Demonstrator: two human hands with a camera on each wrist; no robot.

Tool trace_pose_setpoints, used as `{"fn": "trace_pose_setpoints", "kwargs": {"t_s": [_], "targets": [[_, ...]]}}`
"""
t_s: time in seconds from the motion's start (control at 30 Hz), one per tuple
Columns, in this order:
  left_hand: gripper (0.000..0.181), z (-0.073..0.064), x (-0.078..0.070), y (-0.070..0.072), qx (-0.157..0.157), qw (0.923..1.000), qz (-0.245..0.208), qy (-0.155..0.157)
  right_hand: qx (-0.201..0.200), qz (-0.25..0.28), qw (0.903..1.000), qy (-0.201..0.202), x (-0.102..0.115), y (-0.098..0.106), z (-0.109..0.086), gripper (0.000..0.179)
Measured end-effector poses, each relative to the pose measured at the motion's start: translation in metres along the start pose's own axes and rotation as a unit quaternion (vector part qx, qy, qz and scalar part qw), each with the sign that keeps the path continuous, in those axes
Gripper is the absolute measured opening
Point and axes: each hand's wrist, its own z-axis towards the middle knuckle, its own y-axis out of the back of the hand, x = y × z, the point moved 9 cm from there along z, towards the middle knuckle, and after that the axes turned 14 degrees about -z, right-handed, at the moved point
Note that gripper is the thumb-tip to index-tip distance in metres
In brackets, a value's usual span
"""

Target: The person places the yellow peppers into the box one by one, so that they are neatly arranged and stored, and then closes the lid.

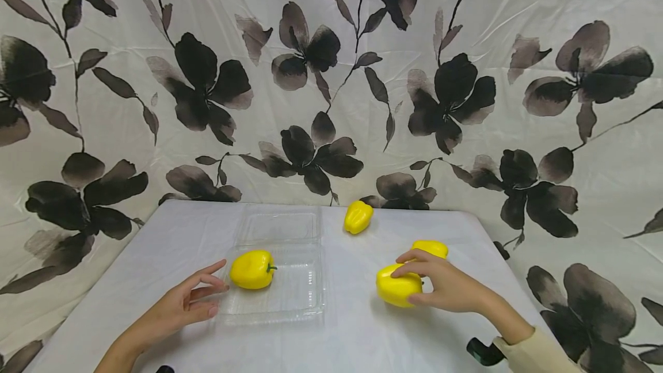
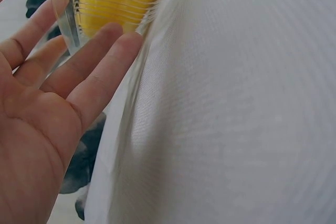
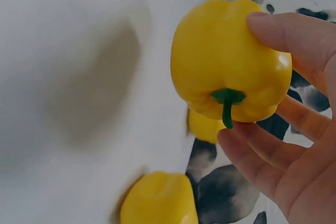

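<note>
My right hand [image 1: 450, 284] pinches a yellow bell pepper [image 3: 226, 56] between thumb and fingers. Its green stem faces the wrist camera, and its shadow falls apart from it on the white cloth. Left of centre lies a clear plastic clamshell box [image 1: 295, 289], its lid [image 1: 279, 227] folded back behind it. Another yellow bell pepper [image 1: 251, 269] rests on its side in the left part of the box. Beside the box's left wall is my left hand [image 1: 178, 307], fingers extended and holding nothing. In the left wrist view its fingertips [image 2: 131, 41] reach right to the ribbed wall.
One more yellow pepper [image 1: 358, 217] lies at the table's back edge. Another pepper [image 1: 434, 247] sits just behind my right hand, partly hidden by it. White cloth covers the table [image 1: 352, 338], and a flowered curtain [image 1: 383, 108] hangs behind.
</note>
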Motion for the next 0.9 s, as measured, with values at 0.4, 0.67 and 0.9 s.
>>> {"fn": "trace_pose_setpoints", "kwargs": {"t_s": [0.4,0.67,0.9], "targets": [[0.041,0.000,0.003,0.001,-0.002,1.0000,0.001,0.004,-0.008,0.006,0.9996,0.026,0.026,0.001,0.025,0.042],[0.041,-0.001,-0.001,-0.001,0.002,1.0000,-0.003,-0.002,-0.008,0.006,0.9995,0.032,0.037,0.001,0.036,0.043],[0.040,-0.002,-0.004,-0.002,0.008,0.9999,-0.012,-0.007,-0.020,-0.008,0.9987,0.047,0.046,0.002,0.046,0.045]]}}
